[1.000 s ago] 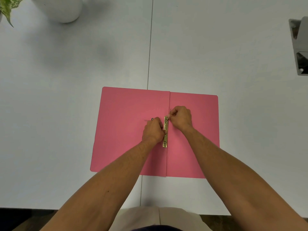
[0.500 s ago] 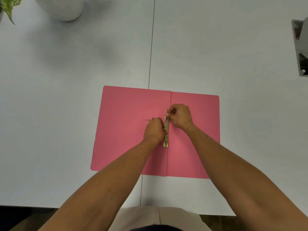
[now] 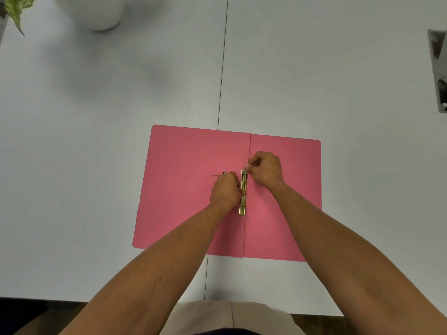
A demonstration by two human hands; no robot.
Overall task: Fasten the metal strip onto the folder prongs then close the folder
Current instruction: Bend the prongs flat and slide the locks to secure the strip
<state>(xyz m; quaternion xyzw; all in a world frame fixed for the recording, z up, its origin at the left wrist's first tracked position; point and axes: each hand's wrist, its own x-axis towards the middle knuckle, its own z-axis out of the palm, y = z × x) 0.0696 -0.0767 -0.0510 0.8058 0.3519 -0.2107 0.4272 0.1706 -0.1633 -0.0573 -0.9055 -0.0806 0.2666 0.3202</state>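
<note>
Fingers of the right hand [image 3: 266,169] pinch together at the far end of the metal strip [image 3: 243,192], on something too small to name, probably the tip of a prong. The left hand [image 3: 226,189] rests curled just beside the strip's middle, its fingertips pressing the near edge so the strip stays flat; whether they clamp the strip or only press on it cannot be told. The strip lies along the fold of the open pink folder [image 3: 188,180], which is spread flat on the bench [image 3: 96,141].

To do this step well, the left fingers should hold the strip firmly against the fold while the right fingers bend the prong down flat along the strip and slide the small keeper over it. The end of the strip nearest the wrists likely needs the same treatment. Pressing the prong flush matters, since a raised tip would stop the cover from closing cleanly.
</note>
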